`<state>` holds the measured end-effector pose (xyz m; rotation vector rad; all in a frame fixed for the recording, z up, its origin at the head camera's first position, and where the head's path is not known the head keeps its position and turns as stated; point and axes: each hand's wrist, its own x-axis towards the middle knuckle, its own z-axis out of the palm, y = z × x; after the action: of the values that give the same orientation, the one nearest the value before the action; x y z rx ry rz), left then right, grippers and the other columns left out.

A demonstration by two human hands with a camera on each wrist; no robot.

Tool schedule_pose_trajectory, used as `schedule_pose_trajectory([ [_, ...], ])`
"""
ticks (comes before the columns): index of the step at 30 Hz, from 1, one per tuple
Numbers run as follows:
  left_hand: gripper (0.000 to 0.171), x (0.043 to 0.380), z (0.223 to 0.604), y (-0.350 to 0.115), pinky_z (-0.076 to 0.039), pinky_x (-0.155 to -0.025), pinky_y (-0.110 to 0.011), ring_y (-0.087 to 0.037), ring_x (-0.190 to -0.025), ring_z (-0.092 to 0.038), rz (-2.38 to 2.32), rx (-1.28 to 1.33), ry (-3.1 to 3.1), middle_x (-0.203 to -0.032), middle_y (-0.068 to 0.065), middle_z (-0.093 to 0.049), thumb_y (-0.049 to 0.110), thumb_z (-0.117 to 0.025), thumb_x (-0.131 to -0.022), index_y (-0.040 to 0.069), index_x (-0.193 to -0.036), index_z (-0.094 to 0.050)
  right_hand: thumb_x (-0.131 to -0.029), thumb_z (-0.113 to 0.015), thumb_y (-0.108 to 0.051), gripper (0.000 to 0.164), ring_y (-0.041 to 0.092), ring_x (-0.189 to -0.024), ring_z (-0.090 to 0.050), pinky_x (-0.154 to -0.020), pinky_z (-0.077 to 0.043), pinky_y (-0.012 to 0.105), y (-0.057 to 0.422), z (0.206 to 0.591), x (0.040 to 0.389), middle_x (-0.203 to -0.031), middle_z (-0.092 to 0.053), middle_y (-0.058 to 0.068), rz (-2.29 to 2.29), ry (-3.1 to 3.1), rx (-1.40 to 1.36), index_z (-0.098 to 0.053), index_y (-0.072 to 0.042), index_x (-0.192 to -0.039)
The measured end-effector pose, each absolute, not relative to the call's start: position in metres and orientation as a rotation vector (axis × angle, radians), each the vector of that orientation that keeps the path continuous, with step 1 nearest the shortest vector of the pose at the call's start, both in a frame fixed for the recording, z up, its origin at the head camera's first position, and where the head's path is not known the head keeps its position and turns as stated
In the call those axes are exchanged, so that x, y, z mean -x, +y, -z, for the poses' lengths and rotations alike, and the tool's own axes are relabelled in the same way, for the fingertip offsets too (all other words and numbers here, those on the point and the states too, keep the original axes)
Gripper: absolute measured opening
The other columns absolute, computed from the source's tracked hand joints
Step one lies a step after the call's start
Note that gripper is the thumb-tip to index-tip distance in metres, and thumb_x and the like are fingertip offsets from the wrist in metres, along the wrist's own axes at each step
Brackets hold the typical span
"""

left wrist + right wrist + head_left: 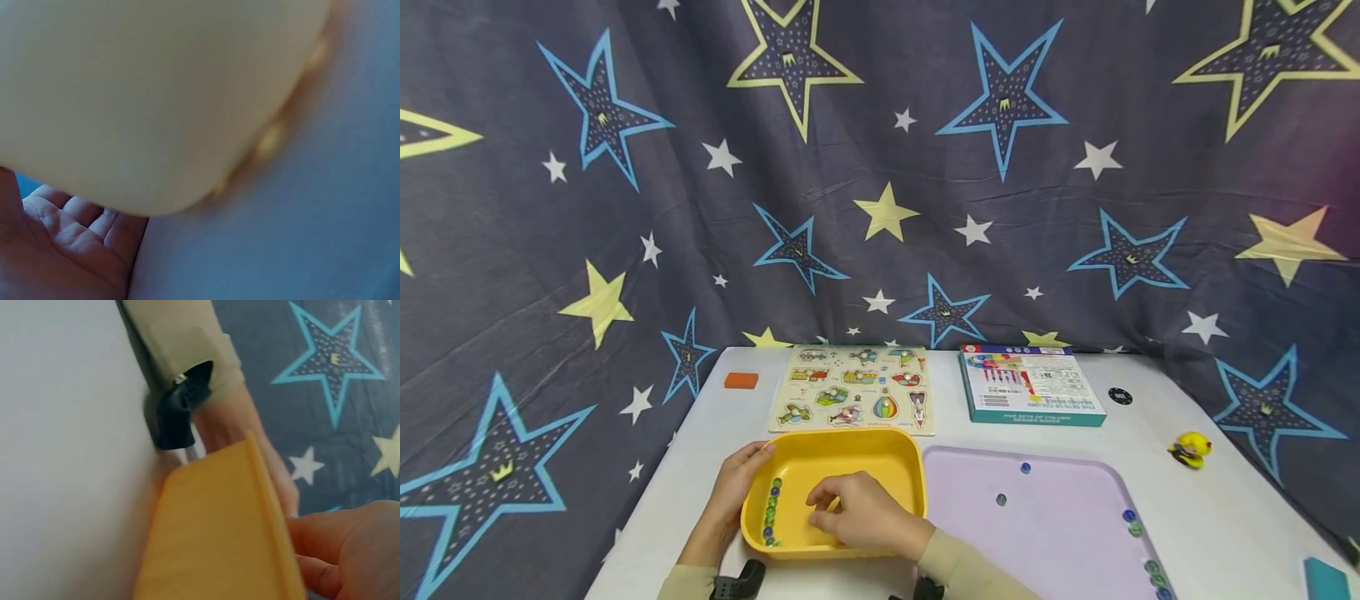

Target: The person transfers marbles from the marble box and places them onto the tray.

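Left hand (731, 486) gripped tray (857, 454), marbles (771, 502) lay right of that hand, right hand (861, 510) bent, its grasp I couldn't tell

Along the teal near side of the flat box (1030, 392), by the counter's (1142, 450) far edge, runs "FIVE SETS OF COLUMN BEADED BOXES"; its top's finer print is unreadable. The picture board's (853, 396) captions and the black disc's (1120, 396) pale marking are too small to read.

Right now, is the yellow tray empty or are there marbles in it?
Not empty: a row of blue and green marbles lies inside the yellow tray, along its left side in the head view.
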<state>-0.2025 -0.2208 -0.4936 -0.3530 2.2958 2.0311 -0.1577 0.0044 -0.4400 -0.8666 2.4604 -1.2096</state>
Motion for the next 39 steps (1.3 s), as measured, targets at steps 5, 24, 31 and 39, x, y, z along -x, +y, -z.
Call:
schedule_pose_trajectory([
  [5,0.049,0.202,0.494,-0.22,-0.046,-0.075,-0.029,-0.021,-0.089,-0.056,-2.021,0.36,2.304,-0.104,-0.008,-0.061,0.047,-0.056,-0.082,0.008,-0.111,-0.059,-0.08,-0.067,-0.024,0.017,0.0,-0.067,-0.052,-0.063,-0.043,0.019,-0.005,0.447,0.159,-0.077,-0.06,-0.014,1.144,2.375,0.803,-0.066,-0.013,-0.093],
  [24,0.049,0.201,0.493,-0.219,-0.047,-0.074,-0.026,-0.02,-0.089,-0.055,-2.034,0.351,2.307,-0.104,-0.009,-0.061,0.047,-0.056,-0.084,0.006,-0.109,-0.059,-0.083,-0.062,-0.011,0.011,0.002,-0.063,-0.049,-0.062,-0.041,0.017,-0.03,0.455,0.167,-0.073,-0.061,-0.007,1.08,2.192,0.819,-0.068,-0.008,-0.092],
  [31,0.048,0.202,0.492,-0.218,-0.047,-0.075,-0.027,-0.02,-0.09,-0.055,-2.04,0.336,2.293,-0.105,-0.01,-0.06,0.046,-0.056,-0.084,0.005,-0.109,-0.06,-0.081,-0.063,-0.009,0.012,0.002,-0.062,-0.046,-0.06,-0.039,0.017,-0.039,0.459,0.168,-0.07,-0.058,-0.006,1.08,2.227,0.837,-0.069,-0.009,-0.091],
  [39,0.05,0.202,0.491,-0.218,-0.046,-0.077,-0.027,-0.02,-0.092,-0.054,-2.065,0.313,2.285,-0.106,-0.01,-0.06,0.046,-0.057,-0.082,0.004,-0.11,-0.06,-0.082,-0.061,-0.009,0.01,0.002,-0.058,-0.049,-0.057,-0.04,0.016,-0.045,0.457,0.169,-0.066,-0.061,-0.009,1.07,2.198,0.837,-0.07,-0.01,-0.085],
])
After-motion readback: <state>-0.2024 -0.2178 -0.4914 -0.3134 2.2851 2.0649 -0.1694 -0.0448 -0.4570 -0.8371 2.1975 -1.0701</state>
